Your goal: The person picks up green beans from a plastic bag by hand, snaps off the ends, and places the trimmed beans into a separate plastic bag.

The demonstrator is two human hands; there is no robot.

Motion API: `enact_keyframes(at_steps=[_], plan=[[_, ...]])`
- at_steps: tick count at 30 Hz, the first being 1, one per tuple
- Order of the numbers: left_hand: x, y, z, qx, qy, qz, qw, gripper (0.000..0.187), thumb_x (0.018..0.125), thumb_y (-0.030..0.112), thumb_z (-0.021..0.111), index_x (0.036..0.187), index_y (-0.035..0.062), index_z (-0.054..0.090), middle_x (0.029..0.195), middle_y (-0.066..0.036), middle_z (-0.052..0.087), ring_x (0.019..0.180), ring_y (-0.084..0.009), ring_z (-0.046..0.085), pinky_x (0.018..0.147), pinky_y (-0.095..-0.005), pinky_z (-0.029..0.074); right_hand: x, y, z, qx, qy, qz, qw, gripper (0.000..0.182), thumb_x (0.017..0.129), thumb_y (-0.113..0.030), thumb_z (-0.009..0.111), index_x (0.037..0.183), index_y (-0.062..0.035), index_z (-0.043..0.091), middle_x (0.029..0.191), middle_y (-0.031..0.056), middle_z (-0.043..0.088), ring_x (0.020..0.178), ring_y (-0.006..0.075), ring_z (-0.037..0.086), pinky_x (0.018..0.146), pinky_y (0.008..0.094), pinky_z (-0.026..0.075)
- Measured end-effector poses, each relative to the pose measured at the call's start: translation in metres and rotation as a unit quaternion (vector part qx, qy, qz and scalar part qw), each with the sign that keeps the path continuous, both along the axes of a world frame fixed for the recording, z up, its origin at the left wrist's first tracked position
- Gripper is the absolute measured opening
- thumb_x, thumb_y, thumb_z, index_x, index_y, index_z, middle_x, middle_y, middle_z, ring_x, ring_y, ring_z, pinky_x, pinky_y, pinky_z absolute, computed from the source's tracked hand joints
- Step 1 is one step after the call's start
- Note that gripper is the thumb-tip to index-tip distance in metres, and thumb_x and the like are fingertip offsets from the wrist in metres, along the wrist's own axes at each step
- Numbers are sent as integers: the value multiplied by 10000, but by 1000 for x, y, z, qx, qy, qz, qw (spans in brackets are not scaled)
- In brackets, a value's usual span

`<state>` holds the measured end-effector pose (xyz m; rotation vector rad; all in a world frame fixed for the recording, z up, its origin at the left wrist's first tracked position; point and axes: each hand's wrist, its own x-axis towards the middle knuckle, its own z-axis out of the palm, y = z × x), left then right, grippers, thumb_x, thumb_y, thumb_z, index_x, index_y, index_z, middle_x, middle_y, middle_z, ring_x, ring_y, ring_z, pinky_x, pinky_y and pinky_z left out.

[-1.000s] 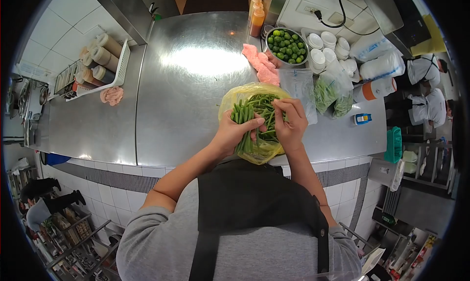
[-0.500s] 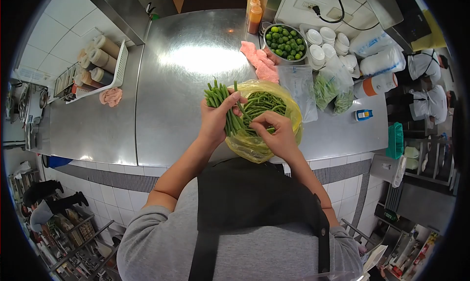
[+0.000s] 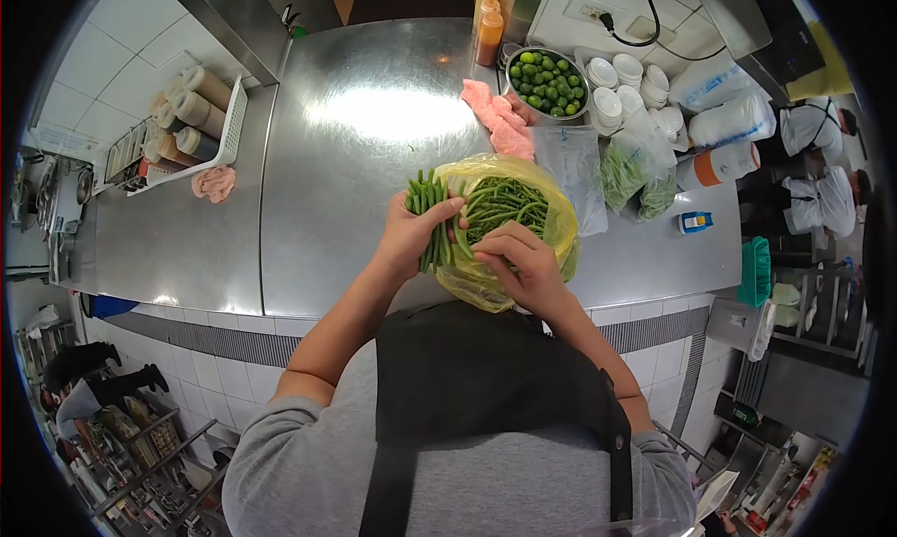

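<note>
My left hand [image 3: 404, 238] is closed around a bunch of green beans [image 3: 428, 205], with the thumb across them. The beans stand roughly upright, their ends showing above and below the fist. At the edge of an open yellow plastic bag [image 3: 486, 292], my right hand [image 3: 528, 264] pinches the lower end of a green bean [image 3: 462, 240] that leans beside the left thumb. More green beans [image 3: 505, 205] fill the bag, which sits on the steel counter [image 3: 327, 210] just in front of my apron.
Behind the bag lie a pink cloth [image 3: 500, 121] and a steel bowl of limes [image 3: 547, 84]. White cups [image 3: 628, 68], bagged greens [image 3: 621, 174] and a clear bag [image 3: 572, 168] stand right. Sauce bottles fill a white basket [image 3: 229, 130] at left. Other people [image 3: 822, 200] work far right.
The bunch in my left hand has shifted slightly down and is more upright, its lower ends drawn up. My right hand has moved a little down. A small green scrap now shows on the counter.
</note>
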<state>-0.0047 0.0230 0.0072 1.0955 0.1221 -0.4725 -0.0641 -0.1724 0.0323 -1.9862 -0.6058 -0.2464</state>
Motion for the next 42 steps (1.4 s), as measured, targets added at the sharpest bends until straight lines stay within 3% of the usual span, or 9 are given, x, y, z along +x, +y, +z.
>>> enact_keyframes(at_steps=[12,19,22,27,31,34,36,39,42], plan=[[-4,-2,9,-53,-8,-12,999,177,911,58,695,1062,-2,626,879,-104,684,729,-140,680,602,-282,569,50,-32,-68,-241,183,-172,938,182,868,-31,634,1043,-38,685,949,219,688,933,421,651,834,465,504],[-6,-16,-3,-36,28,-14,999,194,857,14,745,1013,3,630,818,-83,677,659,-138,658,609,-294,569,71,-21,-72,-243,91,-145,955,212,912,-94,606,1100,-48,692,992,218,697,932,426,654,851,459,511],[-2,-19,-11,-4,12,33,999,183,847,30,770,982,-2,652,873,-104,706,646,-127,651,615,-279,566,73,-19,-66,-154,-39,-139,977,173,938,-95,617,1083,-35,689,1002,174,714,896,365,686,834,414,526],[0,-22,-15,30,-57,37,997,177,820,15,798,954,-13,687,875,-89,721,655,-110,643,610,-257,545,59,-19,-39,128,291,-79,945,213,958,-182,634,1054,0,685,960,74,711,949,189,675,861,351,510],[-1,-29,-16,95,-126,27,987,150,811,-20,794,929,-13,702,815,-52,712,668,-99,643,604,-250,528,52,-17,-24,205,334,-55,918,150,944,-126,634,1017,-5,685,899,28,693,915,94,640,824,319,510],[1,-27,-22,186,-196,1,963,127,816,-22,787,908,-9,701,777,-35,702,662,-89,642,606,-247,530,50,-18,-26,117,307,-82,941,126,935,-119,637,962,1,664,904,90,705,883,196,676,803,366,513],[2,-26,-24,222,-213,-1,952,123,813,-22,789,895,-7,699,766,-31,699,657,-86,640,606,-246,530,47,-11,-24,-101,99,-133,981,144,927,-130,639,906,12,633,858,155,683,831,316,665,780,416,503],[1,-24,-24,254,-222,0,941,130,806,-19,797,880,-6,691,758,-30,697,651,-85,638,605,-246,531,51,-13,-41,-137,-29,-223,965,193,926,-160,640,889,26,607,815,200,644,829,397,626,768,456,485],[0,-21,-16,225,-169,10,959,150,798,-18,809,877,-10,681,760,-38,694,647,-94,638,601,-250,532,50,-27,-39,-183,113,-182,959,203,920,-156,679,898,30,601,765,176,615,717,288,627,675,379,474]])
